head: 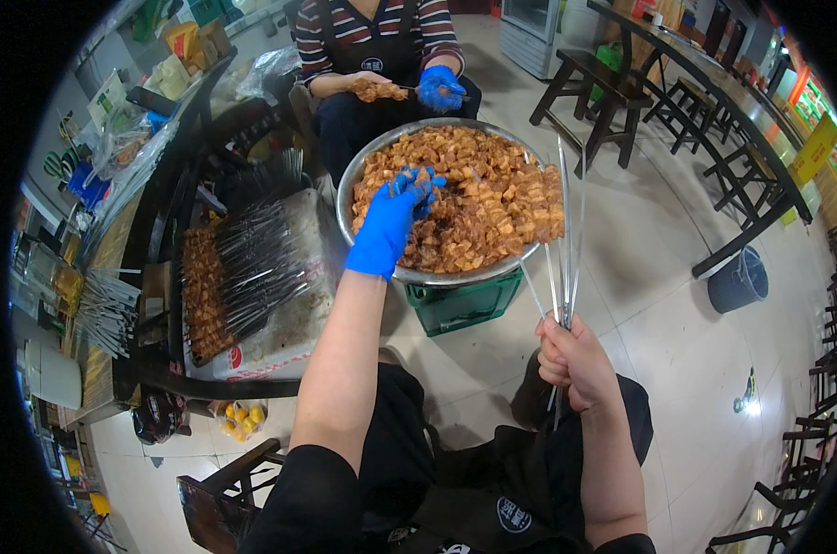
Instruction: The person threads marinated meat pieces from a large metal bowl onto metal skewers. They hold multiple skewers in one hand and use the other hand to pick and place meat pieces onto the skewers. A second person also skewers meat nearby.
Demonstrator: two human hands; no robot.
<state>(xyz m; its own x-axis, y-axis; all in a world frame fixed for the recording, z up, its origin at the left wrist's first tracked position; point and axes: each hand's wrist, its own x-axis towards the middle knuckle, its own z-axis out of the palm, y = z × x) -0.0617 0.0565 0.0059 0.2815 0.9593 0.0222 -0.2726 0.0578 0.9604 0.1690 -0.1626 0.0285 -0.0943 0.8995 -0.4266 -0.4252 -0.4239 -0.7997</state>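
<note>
My left hand point(394, 215), in a blue glove, is over a wide metal basin point(474, 278) heaped with chunks of marinated meat point(453, 239). Its fingers curl round some meat pieces at the middle of the heap. My right hand point(576, 360), bare, grips a bunch of flat metal skewers point(566, 277) to the right of the basin, their tips pointing up and away from me. Threaded meat point(547, 208) on skewers from this bunch reaches over the basin's right rim; other skewers in it are bare.
The basin rests on a green crate point(460, 305). Opposite sits a person point(384, 41) with one gloved hand point(440, 88), holding skewered meat point(377, 90). At left, loaded skewers point(252, 277) lie piled beside a counter point(124, 374). A bin point(737, 280) and wooden stools point(602, 97) stand right.
</note>
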